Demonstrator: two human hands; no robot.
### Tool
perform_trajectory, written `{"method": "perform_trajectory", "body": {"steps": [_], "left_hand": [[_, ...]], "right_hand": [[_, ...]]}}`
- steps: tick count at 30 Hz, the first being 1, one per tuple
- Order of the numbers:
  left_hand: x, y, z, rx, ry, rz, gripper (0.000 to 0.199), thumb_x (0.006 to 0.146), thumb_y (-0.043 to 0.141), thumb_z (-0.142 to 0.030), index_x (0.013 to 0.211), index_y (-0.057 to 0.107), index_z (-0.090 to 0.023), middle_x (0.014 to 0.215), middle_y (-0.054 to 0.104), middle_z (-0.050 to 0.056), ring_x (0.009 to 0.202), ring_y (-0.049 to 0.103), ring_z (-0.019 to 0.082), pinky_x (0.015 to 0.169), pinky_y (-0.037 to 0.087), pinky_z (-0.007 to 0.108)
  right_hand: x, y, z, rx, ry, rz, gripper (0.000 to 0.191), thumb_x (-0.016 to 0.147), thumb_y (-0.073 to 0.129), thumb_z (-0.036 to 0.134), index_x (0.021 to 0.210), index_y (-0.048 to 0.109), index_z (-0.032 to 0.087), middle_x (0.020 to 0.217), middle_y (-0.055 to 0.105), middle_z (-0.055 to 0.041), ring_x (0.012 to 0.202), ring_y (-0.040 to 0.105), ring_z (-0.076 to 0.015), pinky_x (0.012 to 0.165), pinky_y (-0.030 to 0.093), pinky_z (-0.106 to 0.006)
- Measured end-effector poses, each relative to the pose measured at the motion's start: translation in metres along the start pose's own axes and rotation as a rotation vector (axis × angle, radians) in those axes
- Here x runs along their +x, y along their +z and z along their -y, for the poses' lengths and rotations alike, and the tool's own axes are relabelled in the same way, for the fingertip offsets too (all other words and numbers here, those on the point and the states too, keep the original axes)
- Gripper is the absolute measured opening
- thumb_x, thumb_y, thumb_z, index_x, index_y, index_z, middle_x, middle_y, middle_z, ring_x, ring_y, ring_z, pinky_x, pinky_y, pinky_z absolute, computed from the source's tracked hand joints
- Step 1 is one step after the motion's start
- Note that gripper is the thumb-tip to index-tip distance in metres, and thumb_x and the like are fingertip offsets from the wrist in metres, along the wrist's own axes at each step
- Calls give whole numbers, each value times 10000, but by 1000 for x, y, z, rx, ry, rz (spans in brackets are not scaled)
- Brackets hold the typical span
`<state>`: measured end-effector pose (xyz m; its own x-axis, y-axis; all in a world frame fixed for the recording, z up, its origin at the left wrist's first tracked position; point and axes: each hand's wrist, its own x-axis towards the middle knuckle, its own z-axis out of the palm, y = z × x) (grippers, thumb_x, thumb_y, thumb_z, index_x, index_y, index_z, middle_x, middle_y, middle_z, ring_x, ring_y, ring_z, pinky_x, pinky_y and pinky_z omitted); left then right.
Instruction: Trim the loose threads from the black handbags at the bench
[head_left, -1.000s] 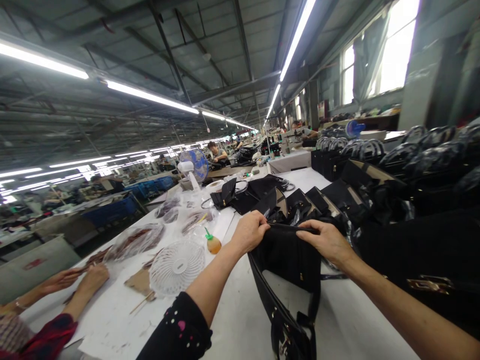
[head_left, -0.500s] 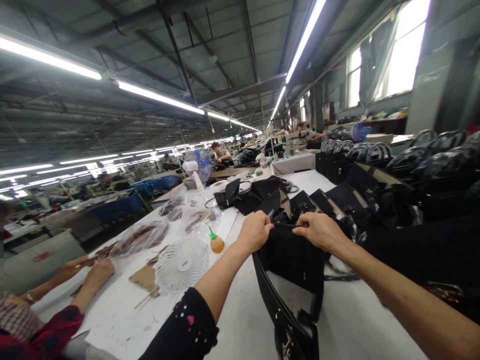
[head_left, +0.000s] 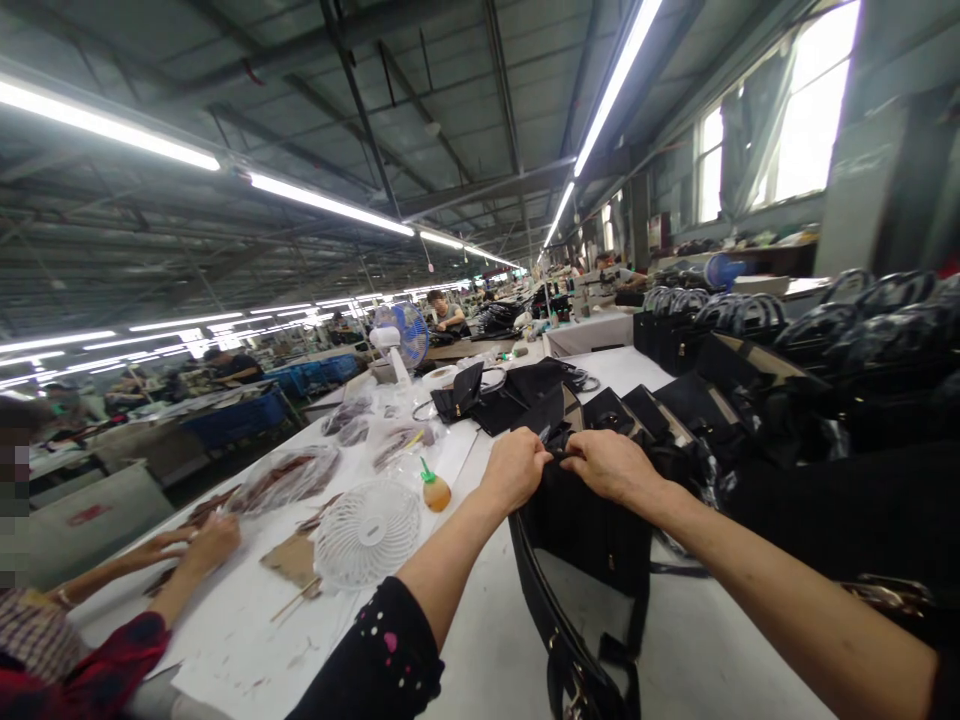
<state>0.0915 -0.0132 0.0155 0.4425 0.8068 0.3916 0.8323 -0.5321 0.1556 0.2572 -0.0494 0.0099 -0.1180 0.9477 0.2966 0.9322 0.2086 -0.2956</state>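
Note:
A black handbag [head_left: 592, 530] with gold fittings stands on the white table in front of me. My left hand [head_left: 519, 466] pinches its upper edge at the left. Close beside it, my right hand [head_left: 611, 463] has thumb and fingers closed on the same edge. Only a small gap separates the two hands. The bag's strap or handle [head_left: 536, 600] curves down toward me along its left side. What lies right under my fingertips is partly hidden.
More black bags [head_left: 675, 420] crowd the table behind and right. To the left are a white fan grille [head_left: 367, 535], a green-tipped glue bottle [head_left: 435, 490] and plastic-wrapped brown pieces [head_left: 289, 475]. A co-worker's hands [head_left: 206, 545] work at the far left.
My right hand has slid left along the bag's edge, closer to my left hand. The co-worker's hands have shifted slightly.

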Motion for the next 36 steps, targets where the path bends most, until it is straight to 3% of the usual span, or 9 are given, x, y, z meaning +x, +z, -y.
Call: {"method": "perform_trajectory", "body": {"steps": [4, 8, 11, 20, 36], "left_hand": [[-6, -6, 7, -65, 26, 12, 140, 777, 625, -299, 722, 601, -173, 890, 614, 33, 844, 578, 172, 771, 450, 290], [-15, -16, 23, -114, 122, 44, 52, 729, 644, -179, 730, 594, -166, 1024, 581, 28, 906, 568, 150, 835, 450, 267], [-19, -20, 28, -114, 160, 59, 22, 755, 620, -188, 754, 605, -171, 975, 593, 26, 897, 566, 150, 830, 446, 266], [-18, -18, 22, -18, -17, 45, 137, 833, 523, -280, 770, 589, -177, 788, 622, 29, 743, 563, 156, 660, 397, 264], [-9, -15, 21, 132, -13, 23, 119, 809, 529, -267, 733, 564, -182, 733, 615, 32, 720, 575, 183, 631, 369, 275]], "right_hand": [[8, 3, 4, 15, -17, 26, 202, 819, 534, 364, 861, 703, 263, 913, 701, -41, 887, 625, -208, 705, 412, -274], [14, 4, -1, 78, 19, 49, 205, 796, 544, 382, 841, 712, 275, 873, 705, -27, 848, 629, -205, 659, 406, -268], [14, 5, -3, 102, -14, 34, 196, 786, 547, 370, 814, 711, 267, 848, 705, -20, 828, 629, -192, 649, 393, -261], [10, 5, -2, 124, -10, 15, 201, 795, 548, 375, 820, 718, 271, 856, 714, -20, 844, 635, -194, 656, 386, -261], [2, 3, 5, 99, -17, 13, 210, 791, 543, 393, 759, 696, 253, 803, 701, -25, 788, 624, -187, 628, 372, -257]]}}
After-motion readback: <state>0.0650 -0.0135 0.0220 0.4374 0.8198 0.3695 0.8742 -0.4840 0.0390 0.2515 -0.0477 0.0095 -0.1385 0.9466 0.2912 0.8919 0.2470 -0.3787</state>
